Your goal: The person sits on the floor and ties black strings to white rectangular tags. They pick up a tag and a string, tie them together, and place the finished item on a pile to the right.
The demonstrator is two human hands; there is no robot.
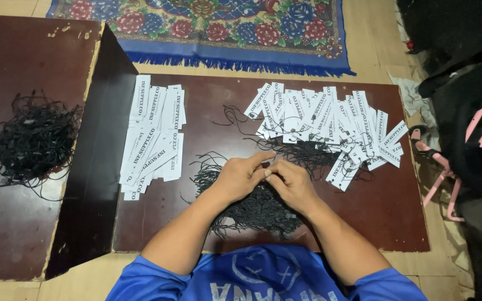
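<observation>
My left hand (pixel 240 176) and my right hand (pixel 290 181) meet fingertip to fingertip over a dark brown board (pixel 207 100), pinching a thin black string between them. Under both hands lies a heap of black strings (pixel 252 209). A stack of plain white paper tags (pixel 153 134) rests to the left of my hands. Further back and to the right spreads a pile of white tags with black strings attached (pixel 330 125). Whether a tag is between my fingers is hidden.
A second, raised dark board (pixel 23 223) on the left carries a tangle of black strings (pixel 32 139). A flowered blue rug (pixel 207 28) lies beyond the board. Dark bags and a pink frame (pixel 458 161) stand at the right.
</observation>
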